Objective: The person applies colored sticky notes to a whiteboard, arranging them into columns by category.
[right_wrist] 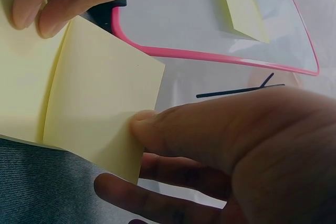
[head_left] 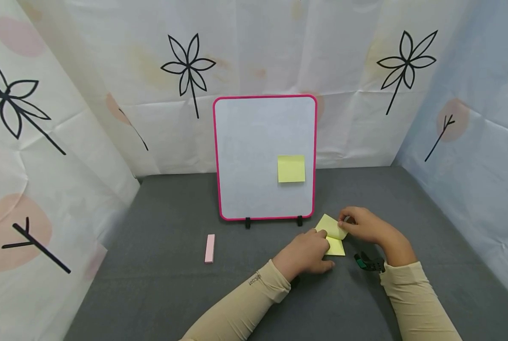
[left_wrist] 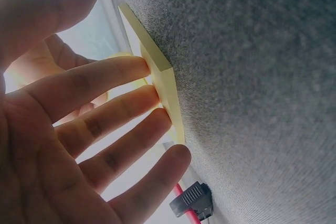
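A pad of yellow sticky notes [head_left: 337, 248] lies on the grey table, right of and in front of the whiteboard [head_left: 262, 137]. My left hand [head_left: 306, 251] presses its fingertips on the pad; in the left wrist view those fingers [left_wrist: 118, 74] are nearly straight and meet the face of the pad [left_wrist: 169, 90]. My right hand [head_left: 371, 229] pinches the free edge of the top sticky note [right_wrist: 102, 85] between thumb and fingers. That sheet is lifted and bent back, still joined to the pad along one edge. Another yellow sticky note [head_left: 291, 169] is stuck on the whiteboard's lower right.
The pink-framed whiteboard stands upright on small black feet [head_left: 248, 223]. A narrow pink block [head_left: 209, 248] lies on the table [head_left: 168, 293] left of my left hand. Patterned cloth walls [head_left: 271, 38] enclose the back and both sides.
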A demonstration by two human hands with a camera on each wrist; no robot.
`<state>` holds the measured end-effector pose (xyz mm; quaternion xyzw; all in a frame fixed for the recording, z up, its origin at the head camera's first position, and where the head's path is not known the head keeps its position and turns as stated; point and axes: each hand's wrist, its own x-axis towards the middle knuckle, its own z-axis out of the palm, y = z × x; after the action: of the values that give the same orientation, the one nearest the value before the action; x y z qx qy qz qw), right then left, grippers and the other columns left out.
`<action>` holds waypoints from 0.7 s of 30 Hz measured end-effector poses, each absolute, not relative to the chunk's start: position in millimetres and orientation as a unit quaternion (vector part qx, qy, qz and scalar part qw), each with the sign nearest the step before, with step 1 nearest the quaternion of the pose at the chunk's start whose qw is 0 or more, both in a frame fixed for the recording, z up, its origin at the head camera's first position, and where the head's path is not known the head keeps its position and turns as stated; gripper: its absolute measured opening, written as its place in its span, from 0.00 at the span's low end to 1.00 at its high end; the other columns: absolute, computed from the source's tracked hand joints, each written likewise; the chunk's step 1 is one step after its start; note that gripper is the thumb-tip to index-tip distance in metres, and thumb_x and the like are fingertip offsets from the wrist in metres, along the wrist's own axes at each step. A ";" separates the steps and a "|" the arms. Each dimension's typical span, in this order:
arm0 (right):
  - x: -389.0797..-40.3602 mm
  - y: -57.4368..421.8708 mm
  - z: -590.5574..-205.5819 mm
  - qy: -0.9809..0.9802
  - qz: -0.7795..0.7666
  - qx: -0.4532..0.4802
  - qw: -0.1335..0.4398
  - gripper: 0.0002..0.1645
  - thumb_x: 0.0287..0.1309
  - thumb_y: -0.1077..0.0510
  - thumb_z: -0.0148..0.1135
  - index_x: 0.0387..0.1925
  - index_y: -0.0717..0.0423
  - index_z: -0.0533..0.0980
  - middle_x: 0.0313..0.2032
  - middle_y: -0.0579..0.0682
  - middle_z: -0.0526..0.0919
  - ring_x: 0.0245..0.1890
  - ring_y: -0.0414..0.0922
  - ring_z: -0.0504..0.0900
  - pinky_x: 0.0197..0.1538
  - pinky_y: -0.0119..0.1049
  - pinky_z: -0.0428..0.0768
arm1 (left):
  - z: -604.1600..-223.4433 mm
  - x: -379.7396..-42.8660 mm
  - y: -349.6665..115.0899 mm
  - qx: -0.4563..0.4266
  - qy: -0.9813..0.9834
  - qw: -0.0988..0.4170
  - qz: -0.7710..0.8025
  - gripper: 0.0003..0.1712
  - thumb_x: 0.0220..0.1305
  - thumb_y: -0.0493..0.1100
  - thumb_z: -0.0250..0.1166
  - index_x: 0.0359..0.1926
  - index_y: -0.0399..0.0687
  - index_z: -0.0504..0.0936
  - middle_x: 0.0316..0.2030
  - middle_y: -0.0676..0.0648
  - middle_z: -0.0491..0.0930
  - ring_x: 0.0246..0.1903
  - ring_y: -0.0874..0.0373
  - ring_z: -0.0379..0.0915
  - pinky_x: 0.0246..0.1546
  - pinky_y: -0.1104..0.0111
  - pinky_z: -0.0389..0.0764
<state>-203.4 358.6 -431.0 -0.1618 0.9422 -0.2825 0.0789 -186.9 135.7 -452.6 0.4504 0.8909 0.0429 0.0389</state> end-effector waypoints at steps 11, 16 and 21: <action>-203.5 359.2 -430.2 0.943 -0.281 -0.165 0.070 0.05 0.74 0.62 0.62 0.41 0.58 0.82 0.42 0.54 0.85 0.44 0.55 0.87 0.41 0.44 0.82 | -451.2 -185.9 134.2 0.447 0.892 0.044 0.049 0.15 0.68 0.61 0.71 0.35 0.58 0.89 0.40 0.56 0.78 0.34 0.64 0.66 0.26 0.72 0.68; -202.1 359.1 -429.5 0.945 -0.277 -0.165 0.063 0.05 0.74 0.62 0.62 0.41 0.59 0.83 0.42 0.54 0.85 0.44 0.55 0.87 0.41 0.45 0.82 | -452.2 -185.8 134.9 0.444 0.894 0.042 0.045 0.15 0.68 0.62 0.71 0.36 0.59 0.89 0.40 0.57 0.78 0.35 0.64 0.67 0.26 0.71 0.68; -202.2 358.8 -429.7 0.947 -0.271 -0.163 0.054 0.05 0.73 0.62 0.63 0.41 0.58 0.83 0.42 0.54 0.86 0.43 0.54 0.87 0.41 0.45 0.82 | -452.2 -185.5 134.9 0.442 0.895 0.042 0.044 0.15 0.67 0.62 0.71 0.37 0.59 0.89 0.40 0.57 0.78 0.35 0.63 0.68 0.27 0.71 0.68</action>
<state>-202.2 358.8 -429.7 -0.1633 0.9471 -0.2707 0.0544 -185.5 134.9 -452.2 0.4415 0.8952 0.0440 0.0416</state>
